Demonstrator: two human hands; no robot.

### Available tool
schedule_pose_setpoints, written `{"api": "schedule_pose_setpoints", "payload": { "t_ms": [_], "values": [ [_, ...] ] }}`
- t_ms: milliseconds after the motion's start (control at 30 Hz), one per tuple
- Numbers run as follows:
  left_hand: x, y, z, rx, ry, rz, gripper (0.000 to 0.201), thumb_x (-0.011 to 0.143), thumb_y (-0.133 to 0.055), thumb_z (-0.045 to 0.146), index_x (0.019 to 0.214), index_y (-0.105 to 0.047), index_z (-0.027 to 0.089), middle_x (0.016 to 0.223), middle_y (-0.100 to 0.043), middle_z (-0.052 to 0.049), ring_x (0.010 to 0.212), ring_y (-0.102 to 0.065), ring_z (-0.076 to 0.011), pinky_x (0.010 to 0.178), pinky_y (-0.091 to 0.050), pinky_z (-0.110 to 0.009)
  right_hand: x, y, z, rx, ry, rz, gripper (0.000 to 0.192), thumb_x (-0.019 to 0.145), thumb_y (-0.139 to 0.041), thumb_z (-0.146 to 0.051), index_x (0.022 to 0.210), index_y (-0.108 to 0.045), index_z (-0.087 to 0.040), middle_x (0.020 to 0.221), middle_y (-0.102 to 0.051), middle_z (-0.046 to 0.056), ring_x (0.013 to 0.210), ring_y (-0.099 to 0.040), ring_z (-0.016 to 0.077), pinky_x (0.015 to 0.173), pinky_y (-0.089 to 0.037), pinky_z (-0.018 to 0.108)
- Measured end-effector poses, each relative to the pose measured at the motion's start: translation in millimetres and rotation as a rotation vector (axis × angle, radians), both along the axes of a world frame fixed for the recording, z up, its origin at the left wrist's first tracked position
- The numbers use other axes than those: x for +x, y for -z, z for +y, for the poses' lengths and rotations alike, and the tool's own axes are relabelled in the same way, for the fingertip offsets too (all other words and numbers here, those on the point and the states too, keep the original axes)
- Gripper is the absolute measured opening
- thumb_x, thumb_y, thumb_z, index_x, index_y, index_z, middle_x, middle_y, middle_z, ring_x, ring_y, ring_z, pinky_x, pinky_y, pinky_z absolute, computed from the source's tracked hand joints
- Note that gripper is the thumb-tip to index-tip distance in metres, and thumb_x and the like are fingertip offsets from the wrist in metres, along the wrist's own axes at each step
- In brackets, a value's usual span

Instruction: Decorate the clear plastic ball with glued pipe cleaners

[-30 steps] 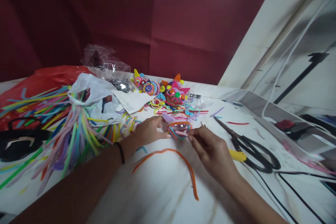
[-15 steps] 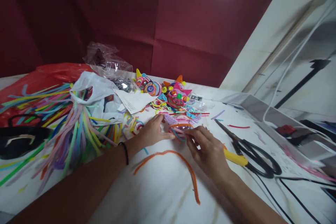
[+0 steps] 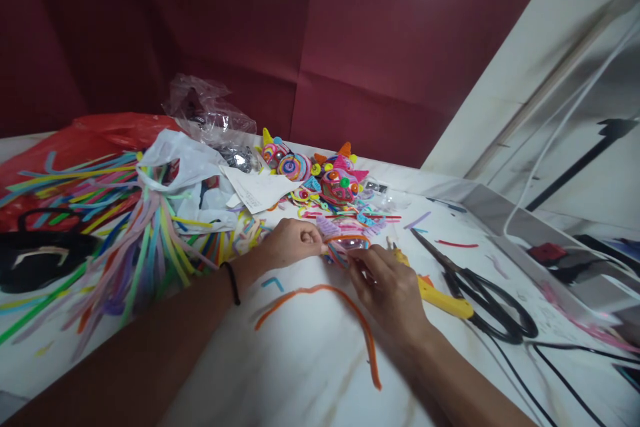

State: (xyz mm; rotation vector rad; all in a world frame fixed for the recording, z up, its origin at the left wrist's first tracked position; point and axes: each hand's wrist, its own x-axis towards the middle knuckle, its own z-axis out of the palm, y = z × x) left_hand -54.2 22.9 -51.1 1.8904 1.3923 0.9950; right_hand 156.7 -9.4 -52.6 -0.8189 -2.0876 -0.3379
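Note:
Between my hands is a small pipe-cleaner craft piece (image 3: pixel 345 227), with lilac and pink rows, an orange edge and a shiny clear part. My left hand (image 3: pixel 293 243) has thumb and fingers pinched at its left side. From the right, my right hand (image 3: pixel 390 287) pinches its near edge; striped pink and blue strands show between the hands. My fingers partly cover the piece. On the table in front of it lies a curved orange pipe cleaner (image 3: pixel 345 299), with a short bent blue piece (image 3: pixel 273 283) near my left wrist.
Black scissors (image 3: pixel 480 293) and a corded yellow glue gun (image 3: pixel 445 298) lie right of my right hand. Finished colourful pipe-cleaner figures (image 3: pixel 343 180) stand behind. At left spread many loose pipe cleaners (image 3: pixel 160 240), a white plastic bag (image 3: pixel 180 163) and a black object (image 3: pixel 45 253).
My left hand's fingers, spread along the craft piece before, are now curled into a pinch at its left side. The bent blue piece shows more fully. My right hand keeps its pinch.

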Motion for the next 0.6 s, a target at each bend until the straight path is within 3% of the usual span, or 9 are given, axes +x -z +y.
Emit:
{"api": "schedule_pose_setpoints", "payload": {
  "t_ms": [600],
  "values": [
    [3.5,-1.8,-4.2,-0.037,0.0,-0.057,0.018,0.068,-0.072,0.033,0.07,-0.069,0.015,0.056,-0.053,0.004,0.056,-0.047,-0.0116,0.051,-0.03,-0.024,-0.2,3.0,-0.3,-0.01,0.019,-0.022,0.014,0.092,-0.053,-0.013,0.088,-0.066,-0.017,0.067,-0.066,0.002,0.051,-0.06,0.0123,0.052,-0.042,0.021]
  ]
}}
